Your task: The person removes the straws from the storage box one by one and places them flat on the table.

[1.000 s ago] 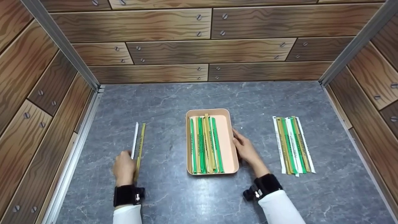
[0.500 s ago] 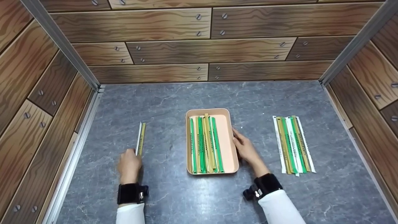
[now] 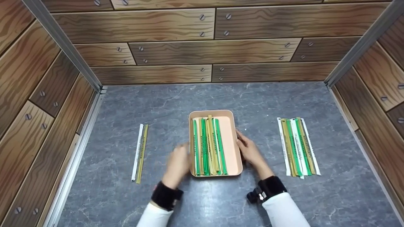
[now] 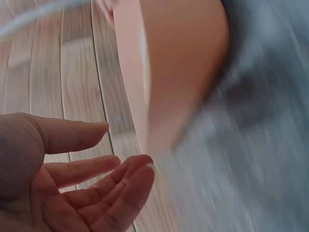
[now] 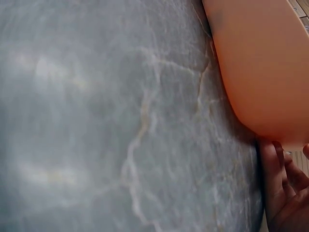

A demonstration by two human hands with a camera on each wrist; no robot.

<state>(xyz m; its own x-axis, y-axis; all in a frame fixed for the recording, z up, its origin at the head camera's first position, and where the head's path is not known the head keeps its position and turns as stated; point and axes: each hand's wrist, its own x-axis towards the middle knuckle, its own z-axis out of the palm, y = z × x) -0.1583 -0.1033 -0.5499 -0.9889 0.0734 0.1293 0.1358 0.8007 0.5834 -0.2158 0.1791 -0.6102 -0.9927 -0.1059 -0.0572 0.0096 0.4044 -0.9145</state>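
Observation:
A pale orange tray (image 3: 232, 160) holds several long, thin wrapped straws (image 3: 208, 146) in green, gold and white, lying lengthwise toward its left side. My left hand (image 3: 179, 160) is at the tray's left wall; in the left wrist view its fingers (image 4: 137, 191) are loosely bent, thumb apart, with nothing between them. At the opposite wall, my right hand (image 3: 251, 153) touches the tray with fingers and thumb, and in the right wrist view its fingertips meet the wall's lower edge. A white straw (image 3: 137, 151) and a gold straw (image 3: 142, 154) lie side by side on the left.
On the right of the grey marbled tabletop (image 3: 170, 101) lies a row of several white, gold and green wrapped straws (image 3: 298, 146). Wood-patterned panels (image 3: 176, 52) enclose the back and both sides. A tiny white speck (image 3: 245, 129) lies right of the tray.
My left hand has let go of the white straw, now laid beside the gold one, and has moved right to the tray. The right hand and tray have stayed in place.

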